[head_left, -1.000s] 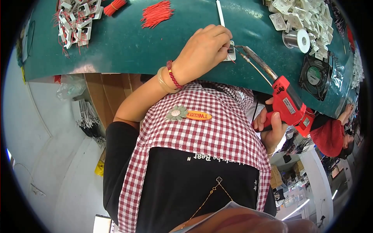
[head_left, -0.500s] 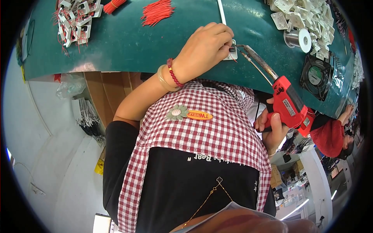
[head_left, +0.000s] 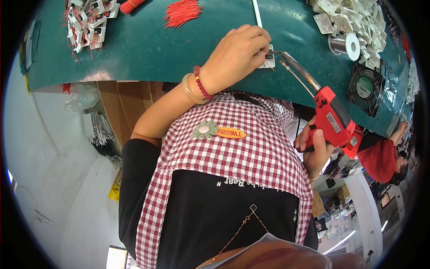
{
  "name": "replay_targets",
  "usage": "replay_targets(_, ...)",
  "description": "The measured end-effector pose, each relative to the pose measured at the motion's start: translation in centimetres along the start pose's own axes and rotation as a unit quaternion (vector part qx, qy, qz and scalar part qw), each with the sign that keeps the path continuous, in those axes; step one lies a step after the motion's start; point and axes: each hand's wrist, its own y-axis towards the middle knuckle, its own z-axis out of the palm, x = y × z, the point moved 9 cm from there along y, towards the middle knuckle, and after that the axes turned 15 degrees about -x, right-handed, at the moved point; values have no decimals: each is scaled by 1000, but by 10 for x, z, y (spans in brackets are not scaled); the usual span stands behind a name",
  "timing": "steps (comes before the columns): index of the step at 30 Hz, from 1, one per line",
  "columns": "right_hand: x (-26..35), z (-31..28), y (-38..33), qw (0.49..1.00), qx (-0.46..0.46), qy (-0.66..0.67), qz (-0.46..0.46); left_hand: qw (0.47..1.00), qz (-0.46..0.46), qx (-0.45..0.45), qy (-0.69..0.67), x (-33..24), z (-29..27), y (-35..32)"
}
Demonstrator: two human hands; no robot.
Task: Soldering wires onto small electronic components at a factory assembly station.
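My right hand (head_left: 317,145) grips the handle of a red soldering gun (head_left: 332,117). Its long metal barrel points up and left, and the tip is at a small white plastic housing (head_left: 267,62) on the green table. A dark part and a bit of red wire show in that housing. Over the housing's left side, my left hand (head_left: 239,54) is closed, fingers bent and pressed together. Whatever the fingertips hold is hidden under them. Just beyond that hand, a thin white rod (head_left: 256,13) runs toward the far edge.
Red wires lie in a loose pile (head_left: 182,13) and a bundle (head_left: 130,5). Wired white housings (head_left: 87,27) are heaped at far left, bare white housings (head_left: 354,20) at far right. A solder spool (head_left: 344,45) and black fan (head_left: 366,88) stand right. A person in red (head_left: 380,159) sits beyond.
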Motion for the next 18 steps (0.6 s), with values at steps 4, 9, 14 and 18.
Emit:
replay_targets(4,-2,1,-2,1000,-13,-16,9,1000,-2,-2,-5,0,0,1)
replay_targets(9,0,-2,-3,1000,-9,-20,6,1000,-6,3,3,0,0,-1)
replay_targets(14,5,-2,-3,1000,-4,-8,-11,1000,0,3,4,-1,0,-1)
replay_targets(18,4,-4,-1,1000,-26,-6,-7,1000,-2,-2,3,0,0,0)
